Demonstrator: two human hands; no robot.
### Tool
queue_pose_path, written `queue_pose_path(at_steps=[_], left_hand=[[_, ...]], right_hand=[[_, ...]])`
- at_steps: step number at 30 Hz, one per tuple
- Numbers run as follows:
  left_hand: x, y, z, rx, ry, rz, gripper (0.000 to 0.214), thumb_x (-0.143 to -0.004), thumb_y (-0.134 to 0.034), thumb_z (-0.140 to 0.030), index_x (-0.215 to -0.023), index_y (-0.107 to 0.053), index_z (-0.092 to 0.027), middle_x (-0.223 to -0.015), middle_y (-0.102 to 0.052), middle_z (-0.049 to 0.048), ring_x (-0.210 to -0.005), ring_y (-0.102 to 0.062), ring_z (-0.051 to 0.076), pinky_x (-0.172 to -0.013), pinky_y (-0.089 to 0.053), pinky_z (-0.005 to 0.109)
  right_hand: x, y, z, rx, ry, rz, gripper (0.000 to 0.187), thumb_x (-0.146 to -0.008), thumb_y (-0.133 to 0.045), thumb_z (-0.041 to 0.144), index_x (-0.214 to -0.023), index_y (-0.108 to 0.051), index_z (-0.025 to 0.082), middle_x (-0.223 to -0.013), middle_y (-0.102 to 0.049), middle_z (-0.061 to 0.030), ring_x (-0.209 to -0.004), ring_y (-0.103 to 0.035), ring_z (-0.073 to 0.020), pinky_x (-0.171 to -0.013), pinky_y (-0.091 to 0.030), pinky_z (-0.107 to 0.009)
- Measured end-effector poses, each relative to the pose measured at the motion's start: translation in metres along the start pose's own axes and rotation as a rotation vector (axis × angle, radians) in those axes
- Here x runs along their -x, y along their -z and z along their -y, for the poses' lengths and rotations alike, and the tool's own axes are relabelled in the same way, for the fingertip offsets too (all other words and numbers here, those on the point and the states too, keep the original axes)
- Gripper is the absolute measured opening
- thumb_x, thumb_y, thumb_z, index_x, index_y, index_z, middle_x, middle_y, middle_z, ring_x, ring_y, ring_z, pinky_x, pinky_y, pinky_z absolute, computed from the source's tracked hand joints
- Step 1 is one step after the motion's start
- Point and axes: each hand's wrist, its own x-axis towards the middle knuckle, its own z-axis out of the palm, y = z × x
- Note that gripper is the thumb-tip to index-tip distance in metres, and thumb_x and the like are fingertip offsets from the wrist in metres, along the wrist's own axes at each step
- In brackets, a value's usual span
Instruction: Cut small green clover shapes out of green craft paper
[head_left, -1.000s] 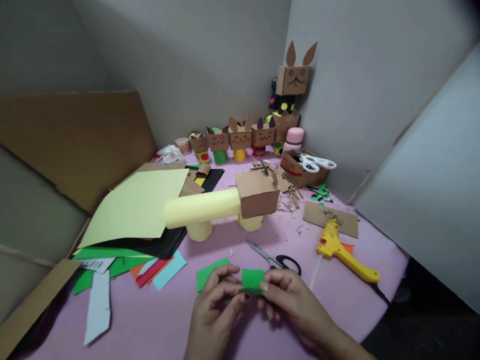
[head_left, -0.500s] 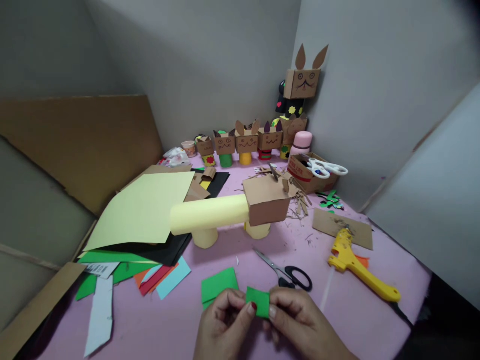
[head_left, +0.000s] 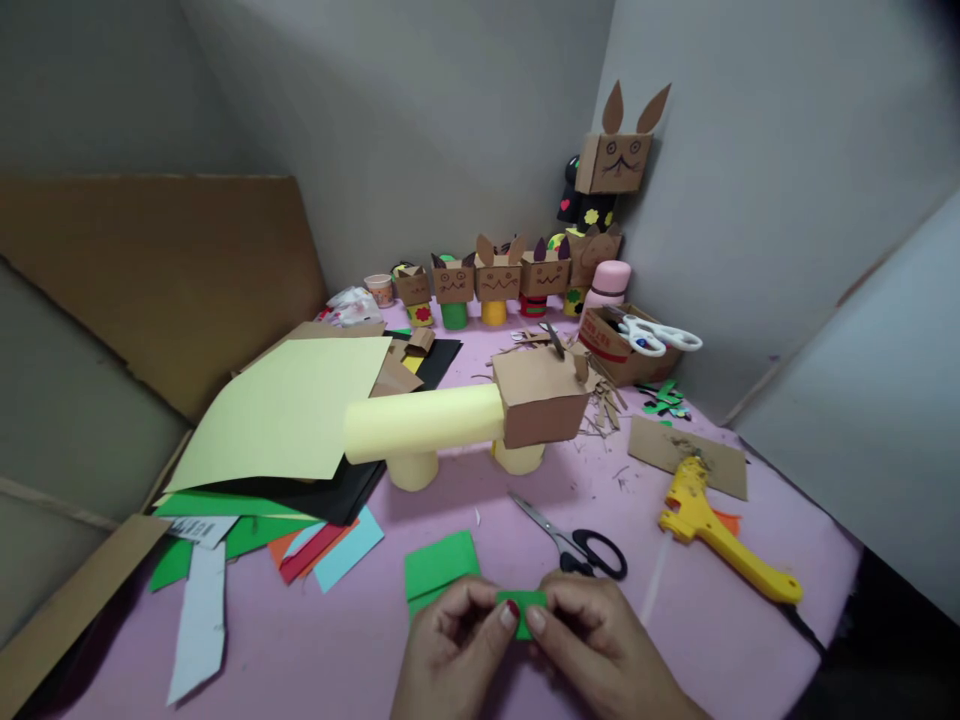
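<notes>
A small folded piece of green paper is pinched between my two hands near the front of the table. My left hand grips its left side, thumb on top. My right hand closes on its right side, the thumb pressing the face. Just beyond my left hand lies a larger green paper, partly hidden by the fingers. Black-handled scissors rest beyond my right hand. Further back stands a pale yellow paper tube on two short tube legs, with a cardboard box head at its right end.
A yellow glue gun lies at right by a cardboard scrap. Stacked paper sheets and coloured strips cover the left side. Several box-headed figures line the back. White scissors sit in a small carton.
The green paper piece looks shorter now, folded down between my fingers. My right thumb has moved left, closer to the left thumb. The camera view has shifted slightly.
</notes>
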Motion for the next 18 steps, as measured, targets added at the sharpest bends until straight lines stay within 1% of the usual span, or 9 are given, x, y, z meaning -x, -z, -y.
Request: queue_pose_path(at_steps=[1,3,5,7,14,18], left_hand=[[-0.0003,0.0007,-0.0005,-0.019,-0.005,0.006,0.024,-0.062,-0.076,-0.036,-0.057,-0.064,-0.016,-0.056,-0.059,-0.0016,-0.058,-0.051,0.013,-0.057,-0.041,0.021],[-0.0003,0.0014,-0.0021,-0.038,-0.002,0.004,0.026,-0.063,-0.075,-0.036,-0.053,-0.062,-0.016,-0.052,-0.055,-0.0032,-0.054,-0.047,0.012,-0.055,-0.039,0.020],[0.0001,0.0009,-0.0037,-0.046,0.019,-0.004,0.025,-0.063,-0.074,-0.036,-0.053,-0.062,-0.016,-0.051,-0.053,-0.0041,-0.052,-0.044,0.011,-0.053,-0.038,0.021],[0.0005,-0.0004,-0.0050,-0.049,0.030,-0.006,0.024,-0.063,-0.074,-0.035,-0.052,-0.062,-0.017,-0.051,-0.053,-0.0044,-0.051,-0.043,0.011,-0.053,-0.037,0.021],[0.0006,-0.0023,-0.0062,-0.057,0.020,-0.006,0.024,-0.063,-0.074,-0.034,-0.050,-0.062,-0.017,-0.047,-0.051,-0.0054,-0.049,-0.041,0.010,-0.054,-0.038,0.021],[0.0001,-0.0019,-0.0048,-0.052,0.021,0.008,0.023,-0.065,-0.073,-0.033,-0.052,-0.063,-0.017,-0.048,-0.053,-0.0052,-0.049,-0.043,0.011,-0.055,-0.039,0.021]], right_hand=[[0.0000,-0.0004,-0.0003,0.002,-0.004,-0.012,0.039,-0.086,-0.046,0.041,-0.058,-0.053,0.015,-0.055,-0.048,0.0001,-0.053,-0.045,-0.0127,-0.052,-0.035,-0.024],[0.0001,-0.0008,-0.0006,-0.036,-0.036,-0.033,0.034,-0.085,-0.049,0.041,-0.063,-0.055,0.015,-0.056,-0.047,0.0012,-0.052,-0.043,-0.0122,-0.050,-0.034,-0.023],[0.0003,-0.0007,-0.0009,-0.094,-0.079,-0.041,0.031,-0.085,-0.051,0.042,-0.069,-0.056,0.016,-0.057,-0.048,0.0019,-0.052,-0.042,-0.0117,-0.049,-0.033,-0.022],[0.0006,-0.0005,-0.0010,-0.130,-0.106,-0.046,0.032,-0.085,-0.051,0.043,-0.069,-0.056,0.016,-0.057,-0.047,0.0022,-0.052,-0.042,-0.0116,-0.049,-0.034,-0.022],[0.0011,-0.0005,-0.0023,-0.160,-0.129,-0.033,0.035,-0.086,-0.049,0.046,-0.068,-0.054,0.016,-0.051,-0.048,0.0027,-0.045,-0.045,-0.0108,-0.045,-0.035,-0.021],[0.0006,-0.0011,-0.0022,-0.180,-0.136,-0.025,0.034,-0.087,-0.048,0.046,-0.069,-0.053,0.017,-0.050,-0.048,0.0034,-0.043,-0.045,-0.0105,-0.044,-0.035,-0.021]])
